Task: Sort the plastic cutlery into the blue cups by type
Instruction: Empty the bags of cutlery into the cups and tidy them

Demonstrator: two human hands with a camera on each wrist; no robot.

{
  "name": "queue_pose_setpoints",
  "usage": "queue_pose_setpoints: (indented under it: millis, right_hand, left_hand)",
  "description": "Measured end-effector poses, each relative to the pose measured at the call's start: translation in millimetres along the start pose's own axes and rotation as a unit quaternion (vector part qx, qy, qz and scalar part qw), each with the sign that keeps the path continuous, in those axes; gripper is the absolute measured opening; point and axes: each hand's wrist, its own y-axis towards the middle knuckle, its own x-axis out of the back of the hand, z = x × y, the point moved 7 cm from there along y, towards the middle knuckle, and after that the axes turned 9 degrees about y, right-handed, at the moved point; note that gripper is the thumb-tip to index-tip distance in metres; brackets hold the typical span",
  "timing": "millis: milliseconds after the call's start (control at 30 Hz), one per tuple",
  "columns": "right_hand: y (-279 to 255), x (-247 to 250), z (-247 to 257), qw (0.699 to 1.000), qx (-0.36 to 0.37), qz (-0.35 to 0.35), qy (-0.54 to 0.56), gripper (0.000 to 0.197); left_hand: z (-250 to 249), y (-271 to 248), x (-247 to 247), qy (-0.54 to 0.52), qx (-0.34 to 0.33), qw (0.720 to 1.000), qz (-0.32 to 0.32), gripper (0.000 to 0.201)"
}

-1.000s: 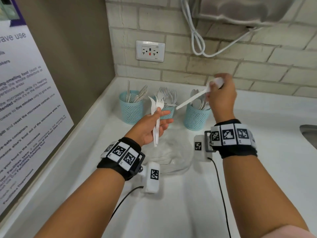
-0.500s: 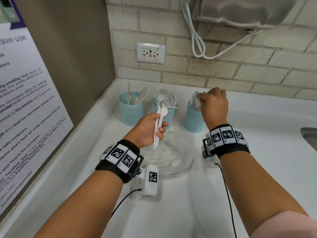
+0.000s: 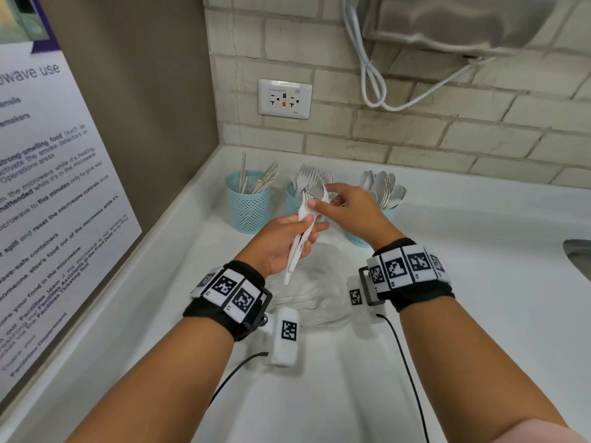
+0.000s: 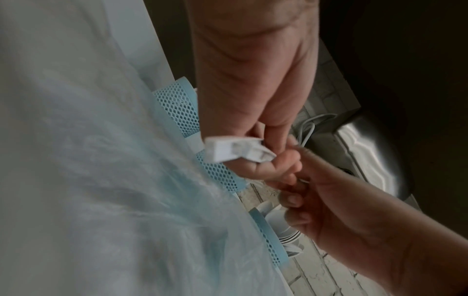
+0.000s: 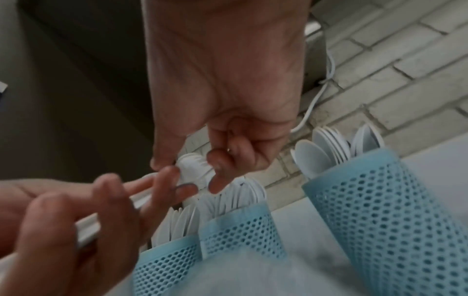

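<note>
My left hand (image 3: 289,239) grips a small bundle of white plastic cutlery (image 3: 302,231) by the handles, heads up, in front of the middle cup. My right hand (image 3: 323,198) has come to the top of that bundle. In the right wrist view its thumb and fingers (image 5: 217,180) pinch the rounded white head of one piece (image 5: 193,170). Three blue mesh cups stand by the back wall: the left cup (image 3: 248,204) holds knives, the middle cup (image 3: 292,201) forks, the right cup (image 3: 356,239) spoons (image 3: 382,188), partly hidden behind my right hand.
A crumpled clear plastic bag (image 3: 323,298) lies on the white counter (image 3: 479,282) under my hands. A poster wall (image 3: 48,187) closes the left side, the brick wall the back. A sink edge (image 3: 579,255) shows at the far right.
My right hand lowered a spoon to the right cup, came away without it, and moved left to the bundle. The left hand has stayed in place with its cutlery.
</note>
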Motion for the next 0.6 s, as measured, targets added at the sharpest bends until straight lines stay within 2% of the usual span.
queue_pose_setpoints:
  millis: [133,300,367,467,600]
  right_hand:
    - [0,-13,-15,0.989,-0.049,0.040,0.134,0.052]
    - [-5,-18,-14,0.972,-0.054,0.066,0.220,0.046]
    - [-6,-18,-13,0.964,-0.056,0.073,0.248,0.042]
    - [-7,-22,-11,0.958,-0.052,0.086,0.270,0.035]
    - [-6,-28,-5,0.949,-0.059,0.082,0.299,0.030]
  left_hand:
    - [2,-1,5,0.007,0.005,1.000,-0.027,0.017]
    - [-3,-6,6,0.046,-0.003,0.998,-0.046,0.027]
    - [-4,-6,6,0.130,-0.019,0.989,-0.062,0.028]
    - [-8,-5,2,0.268,-0.047,0.959,-0.077,0.029]
    - [-14,-12,-14,0.354,-0.070,0.932,-0.034,0.029]
